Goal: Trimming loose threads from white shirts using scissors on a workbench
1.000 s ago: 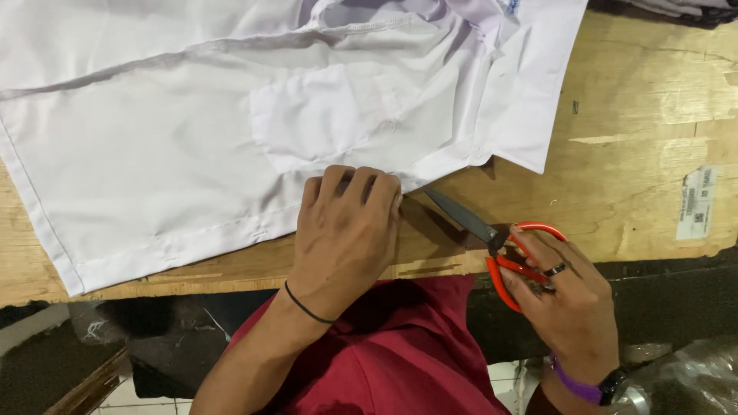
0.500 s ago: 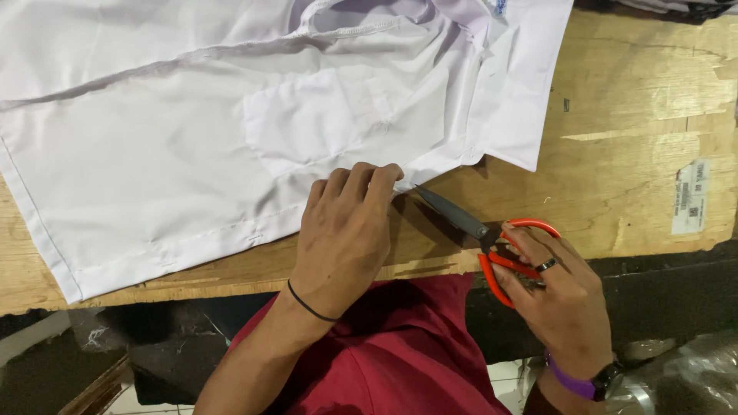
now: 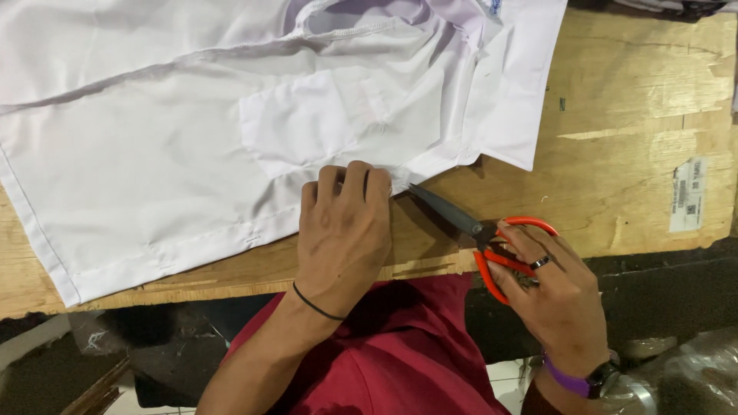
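Nearest, orange-handled scissors (image 3: 492, 238) are gripped by the right hand (image 3: 557, 300), fingers curled through the loops, with the dark blades shut and pointed toward the cloth. Beside it, the left hand (image 3: 344, 230) is laid palm down, fingers pressed together, on the hem of a white shirt (image 3: 192, 146). Beyond, the shirt is spread across the wooden surface (image 3: 630, 146).
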